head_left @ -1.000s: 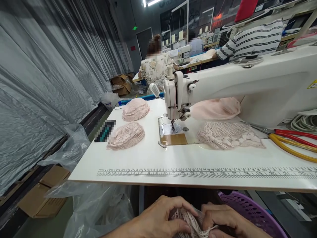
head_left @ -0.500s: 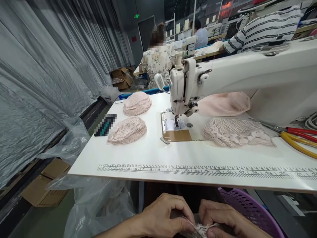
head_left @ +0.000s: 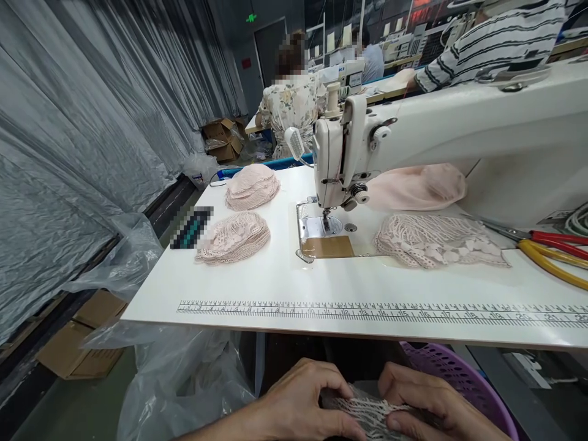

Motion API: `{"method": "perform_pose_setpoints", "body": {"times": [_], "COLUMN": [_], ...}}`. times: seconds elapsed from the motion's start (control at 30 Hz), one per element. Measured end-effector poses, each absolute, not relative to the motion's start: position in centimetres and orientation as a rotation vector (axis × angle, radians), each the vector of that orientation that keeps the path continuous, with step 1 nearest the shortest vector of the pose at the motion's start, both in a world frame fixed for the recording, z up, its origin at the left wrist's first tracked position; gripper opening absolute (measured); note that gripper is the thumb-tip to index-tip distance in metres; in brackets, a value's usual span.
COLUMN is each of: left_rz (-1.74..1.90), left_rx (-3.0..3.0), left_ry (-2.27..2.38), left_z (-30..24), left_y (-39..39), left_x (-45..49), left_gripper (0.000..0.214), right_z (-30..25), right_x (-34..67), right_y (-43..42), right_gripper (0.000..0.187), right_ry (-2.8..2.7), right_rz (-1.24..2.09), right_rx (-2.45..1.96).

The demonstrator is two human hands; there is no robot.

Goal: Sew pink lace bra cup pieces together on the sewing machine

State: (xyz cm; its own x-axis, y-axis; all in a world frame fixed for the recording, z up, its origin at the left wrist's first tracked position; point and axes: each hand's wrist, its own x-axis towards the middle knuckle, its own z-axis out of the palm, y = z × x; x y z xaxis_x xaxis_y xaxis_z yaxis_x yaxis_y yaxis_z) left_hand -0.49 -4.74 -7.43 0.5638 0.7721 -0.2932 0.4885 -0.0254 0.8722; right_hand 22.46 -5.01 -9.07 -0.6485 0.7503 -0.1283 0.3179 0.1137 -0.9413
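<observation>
Below the table's front edge, my left hand [head_left: 305,398] and my right hand [head_left: 429,401] hold a piece of pale pink lace [head_left: 370,413] between them. The left thumb and fingers curve round its left side; the right ones pinch its right side. The lace's lower part runs out of view. Above the hands, the white sewing machine [head_left: 340,153] stands on the table, its presser foot over the metal needle plate. Pale lace pieces [head_left: 441,242] lie right of the needle. Two stacks, a lace stack [head_left: 236,237] and a smoother pink stack [head_left: 252,185], sit to the left.
A printed ruler [head_left: 321,311] runs along the white table's [head_left: 220,288] front edge. Red-and-yellow-handled scissors [head_left: 551,251] lie at the right. Below are a purple basket [head_left: 459,373], plastic sheeting [head_left: 184,380] and a cardboard box [head_left: 78,343]. Other people sit at machines beyond.
My hands have moved slightly apart, and more of the lace shows between them. The whole view has shifted a little. The things on the table lie as before.
</observation>
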Motion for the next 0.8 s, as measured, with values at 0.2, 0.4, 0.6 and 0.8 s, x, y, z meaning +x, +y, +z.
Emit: {"method": "perform_pose_setpoints", "body": {"times": [0.2, 0.4, 0.6, 0.8], "left_rz": [0.341, 0.236, 0.297, 0.338], "left_rx": [1.653, 1.723, 1.775, 1.792], "left_ry": [1.147, 1.156, 1.139, 1.074], "left_z": [-7.7, -6.9, -6.7, -6.3], "left_y": [-5.0, -5.1, -5.3, -5.0], "left_x": [0.2, 0.9, 0.5, -0.1], "left_gripper": [0.021, 0.013, 0.011, 0.012], "right_z": [-9.4, -8.9, -9.1, -9.7], "right_x": [22.0, 21.0, 21.0, 22.0], "right_y": [-4.9, -4.9, -4.7, -4.7], "right_gripper": [0.024, 0.026, 0.036, 0.041], "right_ry": [-2.085, -2.068, -1.999, -1.962], "right_rz": [1.514, 1.524, 1.549, 1.561], "right_rx": [-1.076, -1.025, -1.100, -1.261]}}
